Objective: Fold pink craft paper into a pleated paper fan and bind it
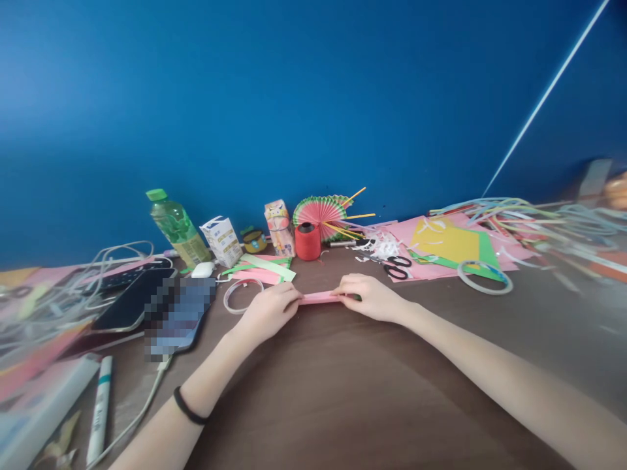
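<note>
Between my two hands a narrow pink paper strip point(319, 297) is held level, just above or on the brown table point(313, 391). My left hand point(272, 308) pinches its left end, with a dark band round the wrist. At the other end, my right hand point(367, 295) grips it between thumb and fingers, and a bit of green shows by the fingertips. A roll of tape point(226, 301) lies just left of my left hand. Behind the strip stands a red spool of thread point(307, 243). Black-handled scissors point(396, 266) rest beyond my right hand.
Along the blue wall stand a green-capped bottle point(177, 225), a white box point(221, 241) and a pink-green paper fan point(321, 215). Phones point(182, 320) and a marker point(100, 411) lie left. Coloured paper sheets point(448, 241), another tape roll point(484, 289) and blurred strips lie right.
</note>
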Available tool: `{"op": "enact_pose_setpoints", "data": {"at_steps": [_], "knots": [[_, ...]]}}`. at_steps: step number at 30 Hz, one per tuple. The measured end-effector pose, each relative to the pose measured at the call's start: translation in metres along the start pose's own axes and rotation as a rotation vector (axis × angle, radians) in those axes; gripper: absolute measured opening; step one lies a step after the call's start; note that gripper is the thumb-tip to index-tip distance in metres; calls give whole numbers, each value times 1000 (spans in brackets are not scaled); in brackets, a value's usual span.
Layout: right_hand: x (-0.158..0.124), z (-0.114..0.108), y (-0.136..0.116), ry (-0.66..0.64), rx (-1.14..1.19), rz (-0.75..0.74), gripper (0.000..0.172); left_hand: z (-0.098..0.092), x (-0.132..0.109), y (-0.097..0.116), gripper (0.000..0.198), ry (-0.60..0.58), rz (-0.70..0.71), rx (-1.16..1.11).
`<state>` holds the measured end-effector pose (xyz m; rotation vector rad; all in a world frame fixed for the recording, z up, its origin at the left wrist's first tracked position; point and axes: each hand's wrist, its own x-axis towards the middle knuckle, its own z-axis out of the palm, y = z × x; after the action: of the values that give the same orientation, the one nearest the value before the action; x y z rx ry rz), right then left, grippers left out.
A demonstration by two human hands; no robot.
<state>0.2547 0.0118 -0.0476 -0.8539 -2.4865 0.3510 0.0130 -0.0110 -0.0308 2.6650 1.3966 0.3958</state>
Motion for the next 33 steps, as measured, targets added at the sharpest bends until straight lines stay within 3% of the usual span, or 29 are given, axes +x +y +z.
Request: {"op": "enact_pose_setpoints", "data": {"at_steps": [5, 10, 18, 23, 33], "knots": [[3, -8, -3, 114, 294, 213, 21, -7, 2, 1, 25, 52, -179, -309], [4, -10, 0, 6, 361, 331, 19, -4, 1, -5, 24, -24, -236, -375], [1, -4, 6, -96, 164, 202, 19, 4, 0, -13, 23, -76, -50, -146], [2, -4, 10, -124, 1, 131, 21, 2, -1, -12, 24, -85, -58, -85], [2, -5, 14, -178, -90, 23, 28, 6, 1, -16, 27, -102, 5, -30]]}}
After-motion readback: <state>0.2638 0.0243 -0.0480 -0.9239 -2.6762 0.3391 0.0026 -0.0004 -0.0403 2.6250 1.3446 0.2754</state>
